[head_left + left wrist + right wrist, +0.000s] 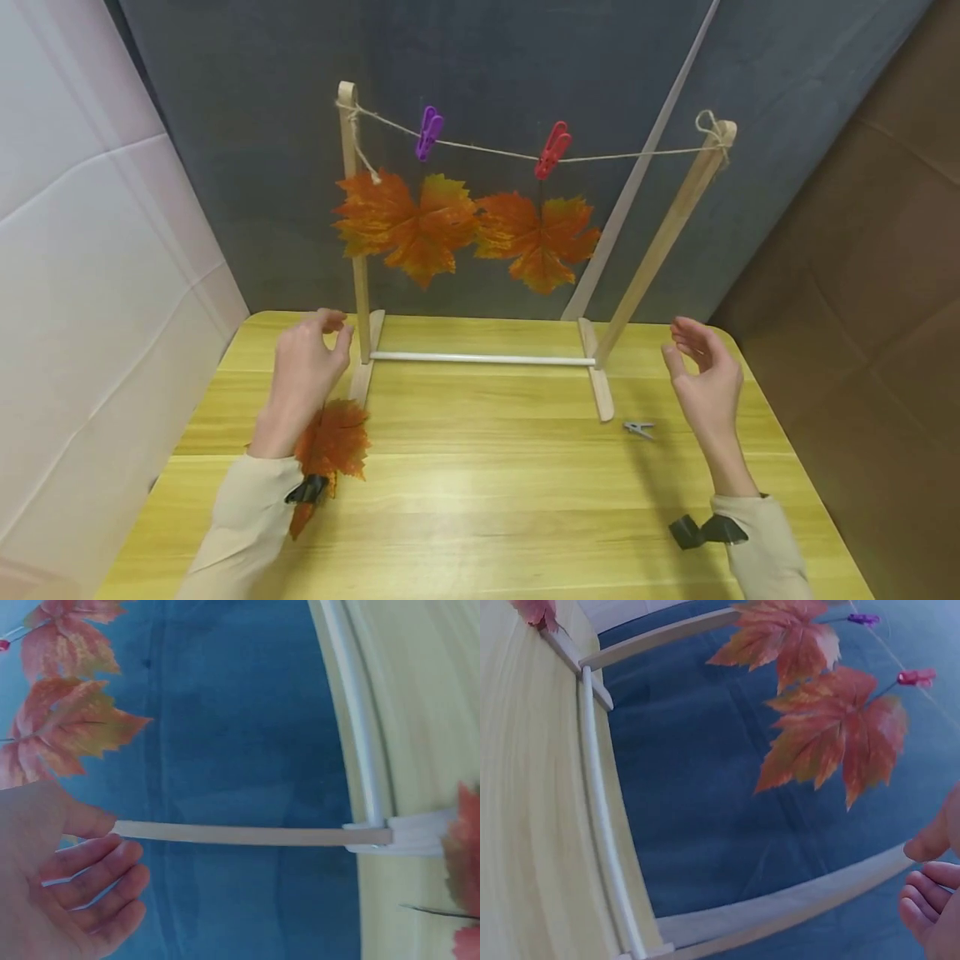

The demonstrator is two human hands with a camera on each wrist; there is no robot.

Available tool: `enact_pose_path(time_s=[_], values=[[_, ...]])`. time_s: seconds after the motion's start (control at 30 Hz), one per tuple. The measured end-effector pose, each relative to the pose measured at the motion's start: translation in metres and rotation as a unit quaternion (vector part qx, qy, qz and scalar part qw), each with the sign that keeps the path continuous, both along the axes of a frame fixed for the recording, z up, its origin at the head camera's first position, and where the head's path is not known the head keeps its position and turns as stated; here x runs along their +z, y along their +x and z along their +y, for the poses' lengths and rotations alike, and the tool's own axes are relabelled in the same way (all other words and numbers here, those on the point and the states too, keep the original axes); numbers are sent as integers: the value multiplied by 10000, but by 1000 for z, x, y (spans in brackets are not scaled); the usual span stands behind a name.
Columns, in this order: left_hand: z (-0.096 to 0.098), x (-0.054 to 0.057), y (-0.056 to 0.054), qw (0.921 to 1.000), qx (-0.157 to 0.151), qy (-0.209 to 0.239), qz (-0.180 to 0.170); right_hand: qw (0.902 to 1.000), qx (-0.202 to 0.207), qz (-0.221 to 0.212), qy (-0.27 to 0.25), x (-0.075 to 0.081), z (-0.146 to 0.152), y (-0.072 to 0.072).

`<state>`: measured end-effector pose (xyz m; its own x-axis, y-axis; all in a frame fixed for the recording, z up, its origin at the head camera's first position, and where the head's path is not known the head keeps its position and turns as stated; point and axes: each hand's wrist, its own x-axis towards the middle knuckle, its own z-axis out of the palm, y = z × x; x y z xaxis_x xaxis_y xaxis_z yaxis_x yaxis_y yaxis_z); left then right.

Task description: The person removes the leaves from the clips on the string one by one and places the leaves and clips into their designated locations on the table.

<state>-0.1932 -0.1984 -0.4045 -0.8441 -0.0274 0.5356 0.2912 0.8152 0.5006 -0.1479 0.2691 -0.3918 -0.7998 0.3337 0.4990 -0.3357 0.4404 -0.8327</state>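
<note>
My left hand (303, 358) is raised beside the left wooden post (362, 308), fingers loosely bent with nothing between them. In the left wrist view its thumb overlaps the post's line; whether they touch I cannot tell. My right hand (705, 375) hovers to the right of the right post (660, 233), also loosely curled and holding nothing. On the string (480, 148) between the posts, a purple clothespin (429, 133) and a red clothespin (553, 151) are clipped. An orange maple leaf (420, 225) hangs below the purple one, another leaf (540, 237) below the red one.
More orange leaves (337, 442) lie on the table (480, 517) under my left forearm, partly hidden. A grey clothespin (638, 429) lies near the right foot (597, 375) of the rack. A white rod (480, 358) joins the feet; a dark cloth (495, 50) hangs behind.
</note>
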Motion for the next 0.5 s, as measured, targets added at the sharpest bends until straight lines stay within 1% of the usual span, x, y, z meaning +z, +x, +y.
enact_pose_path(time_s=[0.1,0.17,0.23,0.3,0.4,0.5], values=[[4,9,0,9996,-47,74,286,9995,222,214,-10,12,-8,-5],[7,16,-1,9987,-128,149,467,9989,335,317,14,20,-13,-8],[11,22,-2,9976,-274,226,592,9983,432,382,39,30,-18,-10],[15,27,-3,9965,-470,312,613,9979,466,437,122,38,-23,-12],[19,33,-3,9951,-730,427,512,9969,547,524,213,51,-28,-14],[22,36,-4,9942,-854,479,448,9956,636,632,286,63,-34,-16]])
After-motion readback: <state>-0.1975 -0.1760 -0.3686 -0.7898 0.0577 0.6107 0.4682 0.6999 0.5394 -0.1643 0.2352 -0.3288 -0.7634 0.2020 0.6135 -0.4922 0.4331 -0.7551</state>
